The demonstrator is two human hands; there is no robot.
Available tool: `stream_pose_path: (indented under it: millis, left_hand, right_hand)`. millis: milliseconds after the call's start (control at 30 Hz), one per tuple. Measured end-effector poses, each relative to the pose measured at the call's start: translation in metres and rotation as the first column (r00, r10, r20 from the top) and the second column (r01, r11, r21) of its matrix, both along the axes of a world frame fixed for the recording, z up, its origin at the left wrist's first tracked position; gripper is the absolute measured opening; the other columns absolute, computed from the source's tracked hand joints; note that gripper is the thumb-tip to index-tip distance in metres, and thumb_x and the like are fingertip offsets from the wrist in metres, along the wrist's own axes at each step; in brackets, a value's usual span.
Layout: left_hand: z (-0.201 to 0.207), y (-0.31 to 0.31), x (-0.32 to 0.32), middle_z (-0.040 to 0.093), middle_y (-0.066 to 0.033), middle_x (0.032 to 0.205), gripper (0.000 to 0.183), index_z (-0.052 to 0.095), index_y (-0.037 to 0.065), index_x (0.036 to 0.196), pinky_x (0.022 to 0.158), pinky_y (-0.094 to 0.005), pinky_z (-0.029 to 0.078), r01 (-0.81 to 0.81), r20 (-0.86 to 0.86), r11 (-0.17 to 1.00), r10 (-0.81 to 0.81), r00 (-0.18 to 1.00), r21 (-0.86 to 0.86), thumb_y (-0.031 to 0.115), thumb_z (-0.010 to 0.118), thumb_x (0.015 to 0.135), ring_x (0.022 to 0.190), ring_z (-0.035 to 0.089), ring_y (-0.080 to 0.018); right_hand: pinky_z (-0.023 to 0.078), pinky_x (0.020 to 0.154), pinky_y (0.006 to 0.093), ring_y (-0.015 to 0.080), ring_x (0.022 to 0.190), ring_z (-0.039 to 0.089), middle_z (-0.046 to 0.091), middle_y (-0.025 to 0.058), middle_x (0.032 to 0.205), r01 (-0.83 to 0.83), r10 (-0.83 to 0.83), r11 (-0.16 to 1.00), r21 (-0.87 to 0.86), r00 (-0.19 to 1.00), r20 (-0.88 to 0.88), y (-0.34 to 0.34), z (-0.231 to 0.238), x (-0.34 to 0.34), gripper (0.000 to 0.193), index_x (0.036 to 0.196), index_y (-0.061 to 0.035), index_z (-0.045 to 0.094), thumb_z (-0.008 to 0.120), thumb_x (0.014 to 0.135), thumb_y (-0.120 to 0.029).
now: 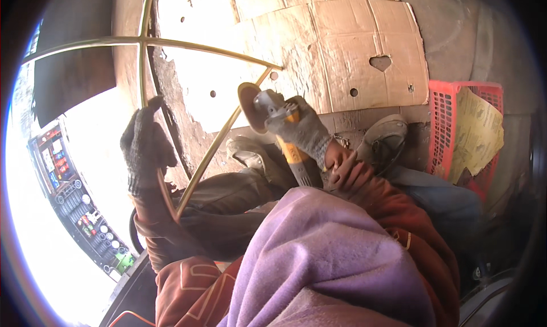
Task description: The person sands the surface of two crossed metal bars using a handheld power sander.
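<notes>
I have my right hand [302, 130], in a grey knit glove, wrapped tight around the yellow-and-black angle grinder [282, 127], fingers fully closed on the body near the head. Its round disc [249, 106] sits at about 10 o'clock from that hand, edge-on and touching, or just short of, the brass-coloured metal frame [212, 150] where a slanting rod meets a curved one; I cannot tell which.

My left hand [145, 147], in a dark glove, is at 9 o'clock from the grinder, well apart from the disc. It is curled around the curved rim of the frame, though how fully the fingers close I cannot tell from this angle. The frame runs from 12 o'clock down to about 7 o'clock, over worn cardboard sheets [353, 47] with punched holes.

To grind well here, I judge I should keep the disc at a shallow angle to the rod, press lightly, and keep the left grip firm and clear of the disc's path so the thin frame does not chatter.

A red plastic crate [441, 127] holding yellowed papers sits at 3 o'clock. A purple cloth [319, 258] lies over my lap at 6 o'clock, and a bare hand [350, 173] rests just under my right wrist.
</notes>
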State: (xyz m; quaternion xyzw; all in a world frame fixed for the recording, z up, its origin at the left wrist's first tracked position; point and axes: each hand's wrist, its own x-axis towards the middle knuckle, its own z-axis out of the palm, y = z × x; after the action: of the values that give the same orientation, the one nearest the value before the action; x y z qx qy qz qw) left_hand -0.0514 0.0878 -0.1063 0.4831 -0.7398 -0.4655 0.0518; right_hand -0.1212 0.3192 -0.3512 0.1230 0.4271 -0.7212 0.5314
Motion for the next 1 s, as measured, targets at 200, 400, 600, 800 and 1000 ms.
stream_pose_path:
  millis: [200, 400, 600, 800, 1000]
  left_hand:
    - [0.001, 0.005, -0.004, 0.037, 0.0045, 0.047, 0.048, 0.063, -0.005, 0.131, 0.032, -0.0272, 0.034, 0.037, -0.017, 0.999, -0.038, 0.999, -0.021, 0.035, 0.052, 0.109, 0.033, 0.034, -0.0072]
    - [0.000, 0.002, 0.002, 0.037, 0.0040, 0.047, 0.049, 0.062, -0.005, 0.133, 0.032, -0.0267, 0.035, 0.093, -0.069, 0.996, -0.093, 0.993, 0.002, 0.036, 0.052, 0.110, 0.033, 0.035, -0.0072]
    - [-0.002, 0.003, 0.006, 0.038, 0.0044, 0.048, 0.048, 0.062, -0.005, 0.134, 0.032, -0.0258, 0.034, 0.079, -0.048, 0.997, -0.079, 0.996, -0.010, 0.036, 0.052, 0.110, 0.033, 0.035, -0.0066]
    - [-0.001, 0.002, 0.007, 0.037, 0.0050, 0.049, 0.048, 0.062, -0.004, 0.134, 0.032, -0.0257, 0.033, 0.105, -0.050, 0.994, -0.106, 0.993, -0.019, 0.036, 0.052, 0.110, 0.034, 0.035, -0.0061]
    - [-0.004, -0.003, 0.004, 0.037, 0.0049, 0.049, 0.049, 0.062, -0.004, 0.134, 0.032, -0.0271, 0.034, 0.074, -0.041, 0.997, -0.074, 0.996, -0.012, 0.038, 0.052, 0.110, 0.034, 0.033, -0.0063]
  right_hand:
    - [0.054, 0.066, 0.0303, 0.0138, 0.074, 0.065, 0.070, 0.0069, 0.090, 0.063, -0.047, 0.993, 0.105, 0.988, -0.150, 0.000, -0.035, -0.028, 0.044, 0.101, -0.0048, 0.059, 0.091, 0.075, -0.020]
    - [0.054, 0.062, 0.0283, 0.0116, 0.070, 0.065, 0.072, 0.0042, 0.084, -0.073, 0.139, 0.972, 0.224, 0.945, -0.296, 0.009, -0.039, -0.059, 0.040, 0.099, -0.0051, 0.070, 0.094, 0.073, -0.026]
    - [0.053, 0.061, 0.0281, 0.0108, 0.067, 0.063, 0.067, 0.0020, 0.079, -0.047, 0.086, 0.983, 0.179, 0.974, -0.211, 0.013, -0.033, -0.041, 0.048, 0.104, -0.0055, 0.058, 0.093, 0.074, -0.020]
    - [0.050, 0.058, 0.0270, 0.0093, 0.066, 0.062, 0.069, 0.0014, 0.081, -0.030, 0.068, 0.988, 0.154, 0.966, -0.249, 0.006, -0.024, -0.045, 0.034, 0.098, -0.0094, 0.067, 0.090, 0.077, -0.022]
    - [0.056, 0.067, 0.0296, 0.0125, 0.075, 0.066, 0.070, 0.0057, 0.090, 0.182, -0.172, 0.979, -0.087, 0.979, 0.111, 0.002, -0.029, -0.004, 0.048, 0.101, -0.0073, 0.058, 0.094, 0.072, -0.019]
